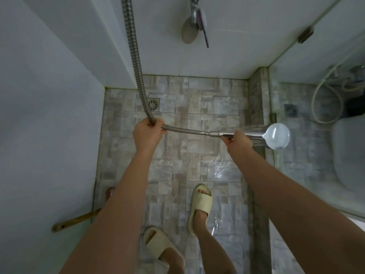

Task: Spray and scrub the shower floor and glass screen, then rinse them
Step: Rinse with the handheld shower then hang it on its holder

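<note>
Both arms bare, stretched forward and down from lower frame edge. Left hand (147,135) left of centre, back of hand up, fingers curled round metal hose (187,130) at its bend. Right hand (238,143) out to right, about level with left, fingers and thumb wrapped on shower handle (256,133). Hands well apart. Left forearm runs nearly straight up frame; right forearm slants in from lower right.

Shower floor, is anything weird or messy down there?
Nothing much. The floor tiles gleam wet in places, which suits rinsing. A wooden stick sits low by the left wall, and greenish grime lines the corner joint near the drain.
</note>
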Demonstrator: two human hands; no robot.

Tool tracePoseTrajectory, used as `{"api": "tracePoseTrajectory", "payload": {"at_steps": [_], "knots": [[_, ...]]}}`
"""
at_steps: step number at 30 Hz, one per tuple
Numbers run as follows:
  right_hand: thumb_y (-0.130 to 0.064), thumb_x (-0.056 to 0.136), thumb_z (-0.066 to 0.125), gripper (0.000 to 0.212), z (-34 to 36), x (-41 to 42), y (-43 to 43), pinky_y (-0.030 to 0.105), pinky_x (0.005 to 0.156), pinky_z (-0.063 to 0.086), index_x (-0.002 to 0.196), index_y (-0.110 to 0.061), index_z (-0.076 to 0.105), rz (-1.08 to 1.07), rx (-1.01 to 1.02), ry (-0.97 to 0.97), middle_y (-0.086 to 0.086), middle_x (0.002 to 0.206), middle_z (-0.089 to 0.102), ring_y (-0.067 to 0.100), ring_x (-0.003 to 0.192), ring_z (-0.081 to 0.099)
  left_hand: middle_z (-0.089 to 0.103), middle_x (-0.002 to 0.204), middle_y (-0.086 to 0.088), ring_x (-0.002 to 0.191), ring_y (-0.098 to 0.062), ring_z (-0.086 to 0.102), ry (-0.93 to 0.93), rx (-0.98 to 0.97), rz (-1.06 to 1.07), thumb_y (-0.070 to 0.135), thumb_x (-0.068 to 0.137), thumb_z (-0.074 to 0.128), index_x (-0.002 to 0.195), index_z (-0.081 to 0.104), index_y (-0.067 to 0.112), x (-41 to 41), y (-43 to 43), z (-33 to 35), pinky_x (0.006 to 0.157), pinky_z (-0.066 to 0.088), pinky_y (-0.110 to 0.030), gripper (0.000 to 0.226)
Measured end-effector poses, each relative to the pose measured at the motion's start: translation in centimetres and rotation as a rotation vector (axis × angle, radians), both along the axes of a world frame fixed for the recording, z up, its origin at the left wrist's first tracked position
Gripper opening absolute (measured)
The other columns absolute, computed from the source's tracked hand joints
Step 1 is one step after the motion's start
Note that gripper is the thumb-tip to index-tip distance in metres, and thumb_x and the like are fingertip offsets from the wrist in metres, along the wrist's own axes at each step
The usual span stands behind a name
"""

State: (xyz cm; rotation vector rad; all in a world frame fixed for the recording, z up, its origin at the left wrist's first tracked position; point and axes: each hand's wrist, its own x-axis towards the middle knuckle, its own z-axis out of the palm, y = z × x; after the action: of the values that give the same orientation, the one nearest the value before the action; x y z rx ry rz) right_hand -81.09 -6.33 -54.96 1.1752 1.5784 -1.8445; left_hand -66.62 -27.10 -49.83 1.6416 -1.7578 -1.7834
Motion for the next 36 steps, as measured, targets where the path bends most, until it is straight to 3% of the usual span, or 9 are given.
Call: {"api": "tracePoseTrajectory", "payload": {"at_steps": [3, 5, 10, 15, 20, 24, 27, 31, 36], "knots": [[-0.006, 0.095, 0.054, 0.027, 0.9, -1.1, -0.4, 0.043, 0.077, 0.058, 0.12, -0.008, 0.044, -0.011, 0.049, 0.027, 0.01, 0.097, 0.058, 0.025, 0.078, 0.065, 0.076, 0.089, -0.005, 0.078, -0.015, 0.076, 0.018, 0.009, 0.057, 0.018, 0.093, 0.062, 0.084, 0.071, 0.012, -1.6, -0.4, -0.2, 0.074, 0.06, -0.033, 0.014], [-0.003, 0.095, 0.054, 0.023, 1.0, -2.1, -0.6, 0.048, 0.079, 0.056, 0.114, -0.011, 0.044, -0.024, -0.046, 0.073, 0.008, 0.092, 0.057, 0.024, 0.079, 0.065, 0.076, 0.089, -0.004, 0.077, -0.014, 0.076, 0.015, 0.008, 0.079, 0.019, 0.093, 0.061, 0.085, 0.074, 0.012, -2.3, -0.6, -0.3, 0.071, 0.06, -0.029, 0.016], [-0.004, 0.096, 0.054, 0.027, 0.3, -3.7, -1.3, 0.049, 0.075, 0.059, 0.119, -0.012, 0.045, 0.118, -0.167, 0.074, 0.011, 0.108, 0.059, 0.03, 0.1, 0.065, 0.075, 0.084, 0.001, 0.075, -0.011, 0.076, -0.062, -0.026, 0.003, 0.024, 0.093, 0.064, 0.081, 0.071, 0.02, -3.4, -2.7, -1.0, 0.076, 0.06, -0.032, 0.015], [-0.004, 0.097, 0.052, 0.021, -0.2, -5.2, -3.3, 0.044, 0.073, 0.06, 0.115, -0.011, 0.045, 0.308, -0.211, 0.049, 0.012, 0.106, 0.061, 0.028, 0.099, 0.064, 0.076, 0.087, -0.003, 0.081, -0.012, 0.074, -0.17, -0.047, -0.123, 0.025, 0.091, 0.066, 0.077, 0.068, 0.025, -3.0, -5.2, -1.7, 0.082, 0.058, -0.033, 0.014], [-0.005, 0.096, 0.054, 0.024, -0.3, -5.9, -6.1, 0.046, 0.078, 0.058, 0.117, -0.012, 0.046, 0.515, -0.225, 0.045, 0.013, 0.108, 0.064, 0.03, 0.102, 0.064, 0.074, 0.091, -0.008, 0.071, -0.004, 0.069, -0.195, -0.065, -0.048, 0.015, 0.091, 0.067, 0.102, 0.074, 0.008, -1.8, -6.2, -1.5, 0.069, 0.057, -0.018, 0.015], [-0.005, 0.096, 0.054, 0.013, -0.5, -5.5, -8.1, 0.04, 0.07, 0.06, 0.105, -0.013, 0.047, 0.623, -0.225, 0.048, 0.012, 0.105, 0.065, 0.026, 0.092, 0.066, 0.074, 0.091, -0.005, 0.072, -0.002, 0.069, -0.21, -0.102, 0.012, 0.015, 0.089, 0.068, 0.101, 0.075, 0.012, -0.4, -6.7, -0.9, 0.086, 0.057, -0.03, 0.014], [-0.007, 0.095, 0.056, 0.014, -0.5, -5.0, -9.5, 0.043, 0.075, 0.059, 0.104, -0.014, 0.048, 0.685, -0.225, 0.038, 0.016, 0.117, 0.063, 0.029, 0.099, 0.065, 0.073, 0.09, -0.005, 0.062, 0.004, 0.067, -0.205, -0.12, 0.012, 0.014, 0.09, 0.068, 0.104, 0.074, 0.01, 0.5, -7.6, -1.0, 0.077, 0.056, -0.021, 0.016], [-0.008, 0.094, 0.058, 0.024, -0.4, -4.5, -10.6, 0.041, 0.077, 0.059, 0.116, -0.011, 0.047, 0.745, -0.214, 0.04, 0.016, 0.123, 0.061, 0.031, 0.108, 0.064, 0.075, 0.096, -0.008, 0.078, -0.007, 0.071, -0.216, -0.105, 0.02, 0.015, 0.089, 0.069, 0.099, 0.074, 0.015, 1.0, -8.6, -0.8, 0.086, 0.057, -0.031, 0.012], [-0.007, 0.096, 0.056, 0.023, 0.3, -3.3, -11.9, 0.043, 0.083, 0.056, 0.116, -0.012, 0.046, 0.799, -0.219, 0.061, 0.009, 0.108, 0.065, 0.028, 0.102, 0.065, 0.076, 0.098, -0.007, 0.082, -0.014, 0.073, -0.235, -0.106, -0.007, 0.016, 0.088, 0.07, 0.097, 0.075, 0.018, 1.8, -9.7, -0.6, 0.09, 0.057, -0.035, 0.01]]}}
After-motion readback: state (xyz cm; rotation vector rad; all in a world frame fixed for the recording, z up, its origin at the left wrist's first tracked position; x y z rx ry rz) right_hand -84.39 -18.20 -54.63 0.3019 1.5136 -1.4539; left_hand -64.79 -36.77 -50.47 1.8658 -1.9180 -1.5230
